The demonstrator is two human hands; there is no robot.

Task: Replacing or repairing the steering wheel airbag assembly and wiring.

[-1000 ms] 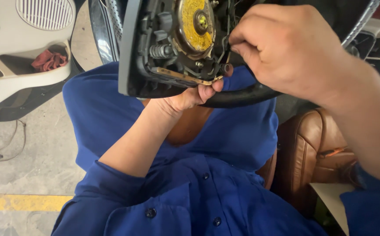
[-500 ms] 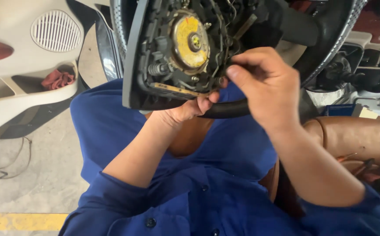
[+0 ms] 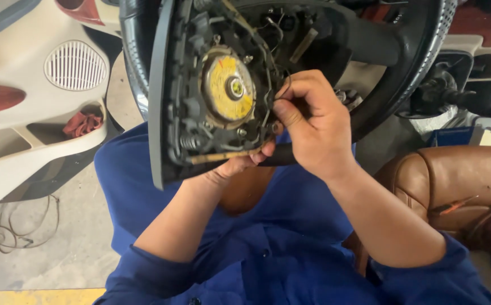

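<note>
Pinching thin wiring (image 3: 269,99) beside the yellow-centred airbag module (image 3: 228,87), the right hand (image 3: 313,127) seems mid-disconnection, while the left hand (image 3: 237,166) cups the module's lower edge before the steering wheel (image 3: 403,73); freeing the lead likely needs a careful pull.

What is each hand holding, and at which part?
Left hand supports the black airbag module with yellow centre at its lower edge; right hand pinches a thin black wire beside it.

floor (image 3: 59,254): grey concrete | on it: wire tangle (image 3: 16,229)
</note>
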